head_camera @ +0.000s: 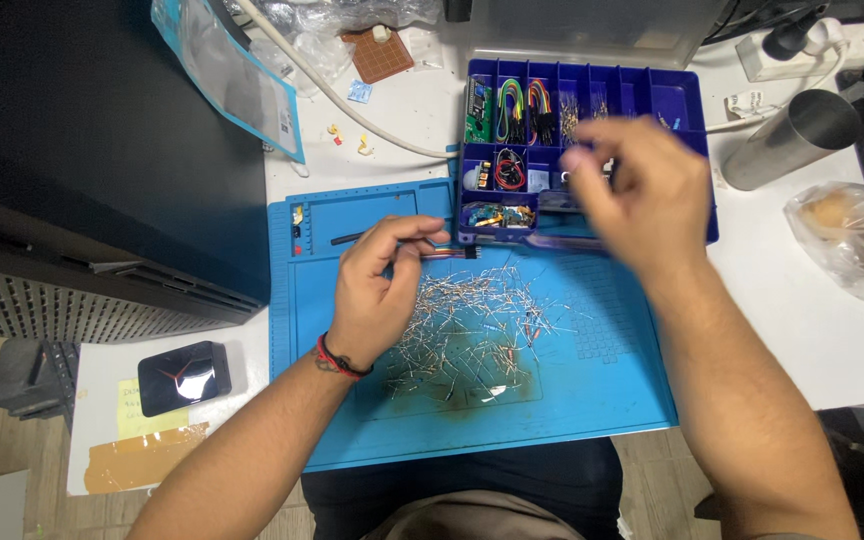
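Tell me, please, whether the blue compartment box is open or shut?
Open: the blue compartment box shows its dividers and the jumper wires inside, uncovered.

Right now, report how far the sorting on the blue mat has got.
Done: the blue compartment box already holds jumper wires and small parts. In hand: the left hand pinches a thin wire strip; the right hand, blurred, is over the box. Left: a loose heap of small wire-leaded components on the blue work mat.

Bare forearms, no sleeves; red-and-black corded bracelet (pixel 337 357) on left wrist
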